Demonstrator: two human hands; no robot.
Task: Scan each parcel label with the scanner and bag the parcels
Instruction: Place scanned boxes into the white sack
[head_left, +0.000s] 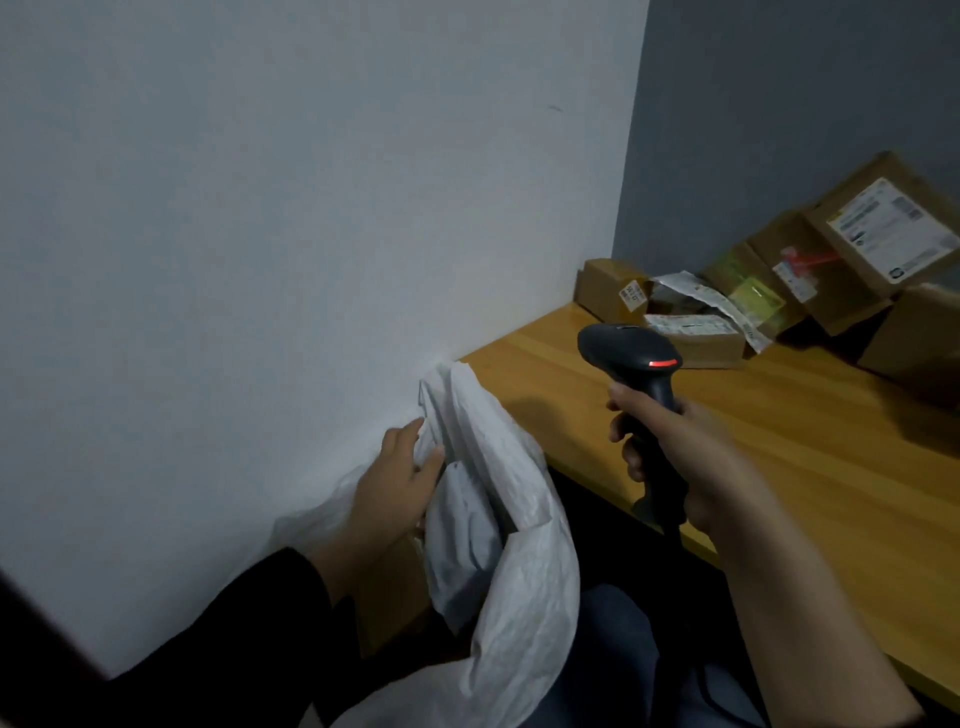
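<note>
the left hand (400, 483) pinches the rim of the white woven sack (514, 561) beside the wooden table (779, 441); it looks limp, so hold its mouth open. the right hand (670, 447) clenches the barcode scanner (631, 358). light-looking, stiff cardboard parcels (779, 291) sit at the table's far end.

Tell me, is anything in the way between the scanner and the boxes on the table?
Nothing visible is. The right hand holds the scanner above the table, and only bare wood lies between it and the boxes piled at the far corner. The left hand grips the white bag off to the side, clear of that path.
</note>
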